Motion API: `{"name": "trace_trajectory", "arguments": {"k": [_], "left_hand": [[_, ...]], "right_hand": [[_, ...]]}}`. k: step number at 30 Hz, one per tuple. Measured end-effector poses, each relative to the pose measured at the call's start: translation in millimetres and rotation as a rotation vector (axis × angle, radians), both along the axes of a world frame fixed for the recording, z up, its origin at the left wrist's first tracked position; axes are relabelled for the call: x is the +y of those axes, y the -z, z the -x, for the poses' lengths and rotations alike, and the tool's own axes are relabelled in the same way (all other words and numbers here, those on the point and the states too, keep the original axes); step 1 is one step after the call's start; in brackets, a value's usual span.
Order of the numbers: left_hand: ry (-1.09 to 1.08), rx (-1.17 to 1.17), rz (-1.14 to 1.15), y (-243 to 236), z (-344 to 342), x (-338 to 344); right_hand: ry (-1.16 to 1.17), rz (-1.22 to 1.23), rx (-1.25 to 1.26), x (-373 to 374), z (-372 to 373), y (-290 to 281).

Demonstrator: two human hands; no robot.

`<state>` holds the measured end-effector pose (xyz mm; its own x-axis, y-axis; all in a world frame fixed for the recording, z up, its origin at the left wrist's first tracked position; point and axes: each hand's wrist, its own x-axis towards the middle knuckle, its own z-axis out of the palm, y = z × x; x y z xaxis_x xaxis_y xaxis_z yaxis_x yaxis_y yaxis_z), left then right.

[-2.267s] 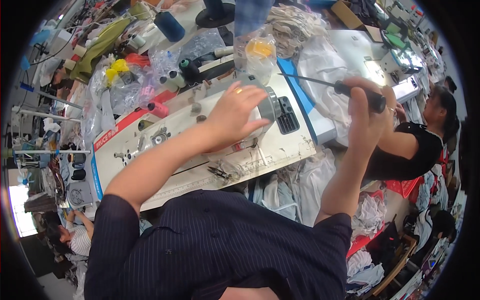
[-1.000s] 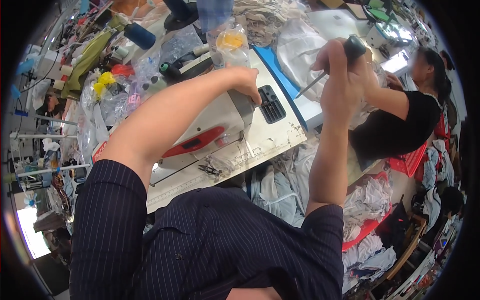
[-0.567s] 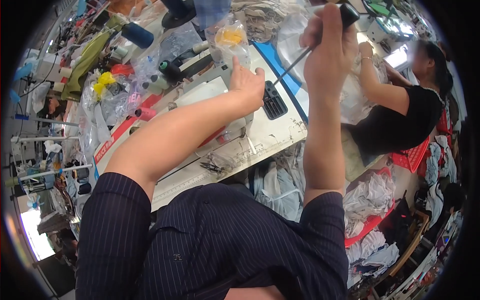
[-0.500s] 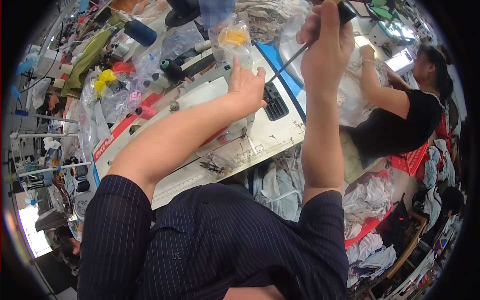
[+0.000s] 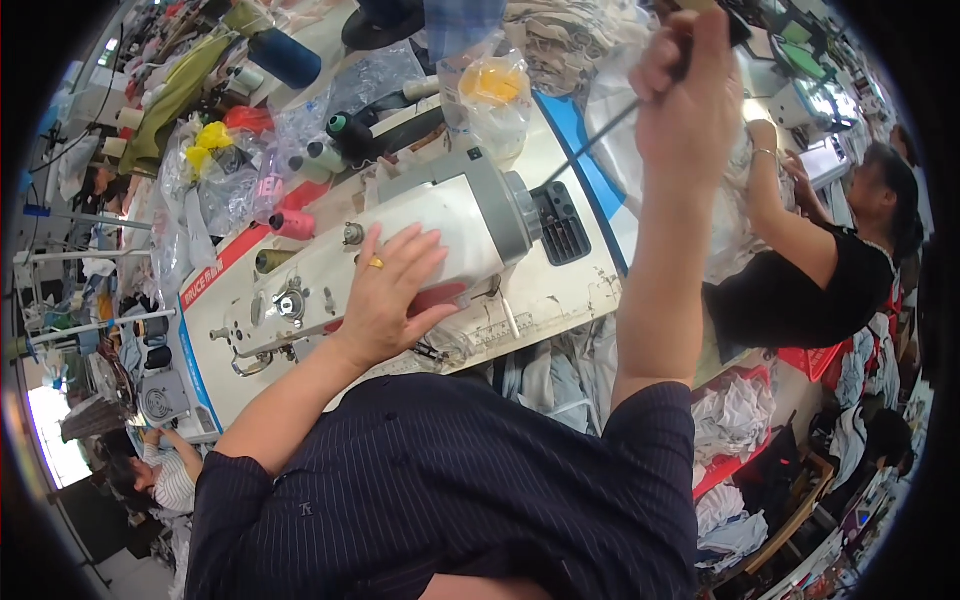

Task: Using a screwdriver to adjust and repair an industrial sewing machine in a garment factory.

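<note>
Left hand (image 5: 390, 295) shifted leftward along sewing machine (image 5: 440, 235) (fingers spread), right hand (image 5: 690, 105) gripping screwdriver (image 5: 605, 130)

sewing machine (image 5: 450, 225): white, grey end (image 5: 522, 218), red panel (image 5: 440, 298) | screwdriver (image 5: 600, 136): black handle (image 5: 740, 28), dark grey shaft | tabletop (image 5: 590, 285): off-white, red strip (image 5: 240, 255), blue edge (image 5: 197, 370) | shirt (image 5: 440, 480): dark navy, thin pale pinstripes | ring (image 5: 376, 263): gold | small spool (image 5: 292, 224): pink | big spool (image 5: 285, 58): deep blue | bag (image 5: 490, 128): clear, yellow inside | cloth (image 5: 182, 103): olive green | co-worker's top (image 5: 785, 295): black | basket (image 5: 815, 358): bright red
</note>
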<state>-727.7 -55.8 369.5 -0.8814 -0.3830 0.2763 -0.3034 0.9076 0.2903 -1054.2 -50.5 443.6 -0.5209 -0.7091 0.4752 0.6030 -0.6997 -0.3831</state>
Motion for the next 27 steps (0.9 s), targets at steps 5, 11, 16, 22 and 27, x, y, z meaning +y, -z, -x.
{"name": "trace_trajectory", "arguments": {"k": [5, 11, 16, 22, 27], "left_hand": [[0.026, 0.000, 0.059, 14, 1, -5], [0.017, -0.001, 0.080, 19, 1, -6], [0.017, 0.013, 0.088, 18, 1, -4], [0.024, 0.036, 0.100, 21, -2, -3], [0.034, 0.044, 0.120, 21, -3, -2]], "right_hand": [[0.265, -0.288, 0.223, 35, -15, -10], [0.368, -0.227, 0.312, 35, -34, -3], [0.413, -0.052, 0.390, 40, -55, 0], [0.598, -0.168, 0.480, 73, -93, 3], [0.622, -0.023, 0.409, 107, -99, 32]]}}
